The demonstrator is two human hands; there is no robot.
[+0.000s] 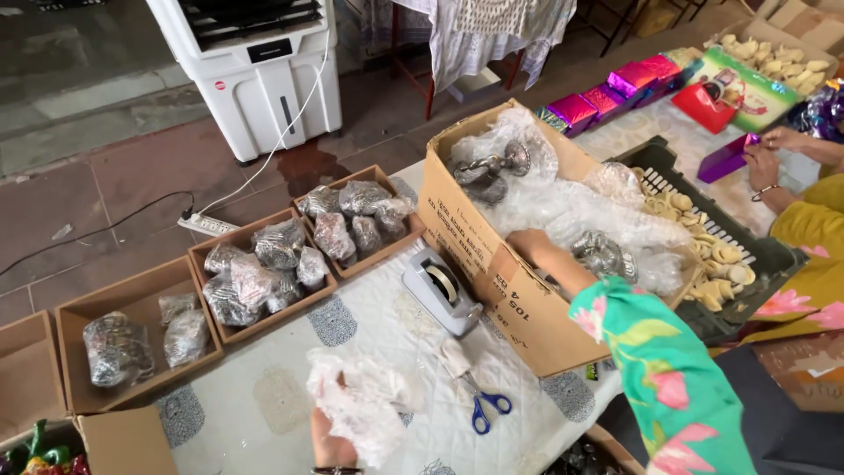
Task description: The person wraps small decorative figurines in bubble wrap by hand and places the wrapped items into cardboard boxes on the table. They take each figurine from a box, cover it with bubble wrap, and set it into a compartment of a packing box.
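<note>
Cardboard box (pixel 492 273) — bubble-wrapped metalware (pixel 605 255)

Single head view — steep downward, close over table (pixel 264 413).

Far left a white air cooler (pixel 255 70); mid-table a tape dispenser (pixel 441 290), blue-handled scissors (pixel 482 406) near; far right shiny gift boxes (pixel 607 95).

Left hand (pixel 334 447) mostly hidden behind crumpled bubble wrap (pixel 360 406), wrist cut by bottom edge; right hand (pixel 530 244) fingertips buried in cardboard box (pixel 492 264).
</note>
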